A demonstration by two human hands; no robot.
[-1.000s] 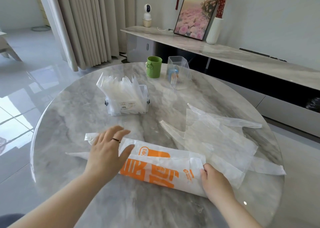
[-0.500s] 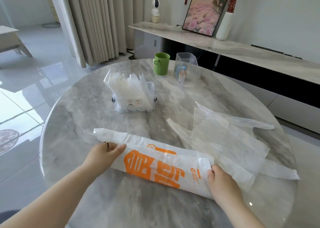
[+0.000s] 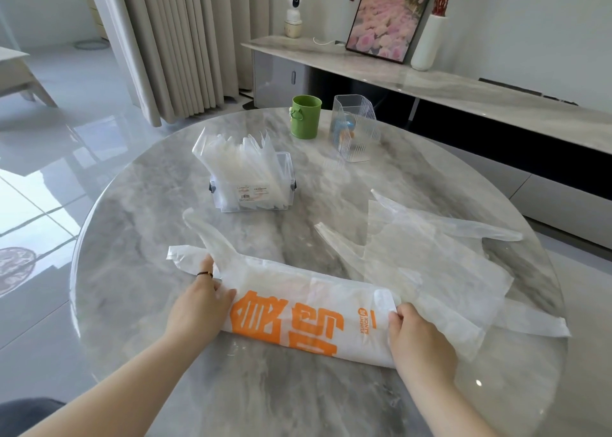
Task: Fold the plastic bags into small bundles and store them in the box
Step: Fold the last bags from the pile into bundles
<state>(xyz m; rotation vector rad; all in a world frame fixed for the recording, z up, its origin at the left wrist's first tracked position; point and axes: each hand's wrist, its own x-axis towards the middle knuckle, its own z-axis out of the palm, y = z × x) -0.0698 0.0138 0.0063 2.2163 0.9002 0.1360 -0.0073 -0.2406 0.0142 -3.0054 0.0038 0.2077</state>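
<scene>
One orange-printed bag [image 3: 298,307], folded into a long strip, lies across the near side of the table [image 3: 132,337].
Handling: thin film, probably near weightless, limp and slick on polished stone. Expect creases to spring open unless you press them.
Hold: at the two ends. Your left grip [image 3: 195,307] is clamped on the handle end, and your right grip [image 3: 420,340] pinches the bottom end.
Several clear bags [image 3: 424,247] lie flat under its right end.
Box [image 3: 255,184]: mid-table and well apart, with folded bags standing in it.
Room: glossy tiled floor [image 3: 39,178], curtains [image 3: 178,39] and a long shelf [image 3: 463,88].

Folded bag [image 3: 298,317] at table [image 3: 139,237] front; box [image 3: 255,188] behind it; cup [image 3: 306,116], holder [image 3: 356,131] further back; loose bags [image 3: 430,254] right
</scene>
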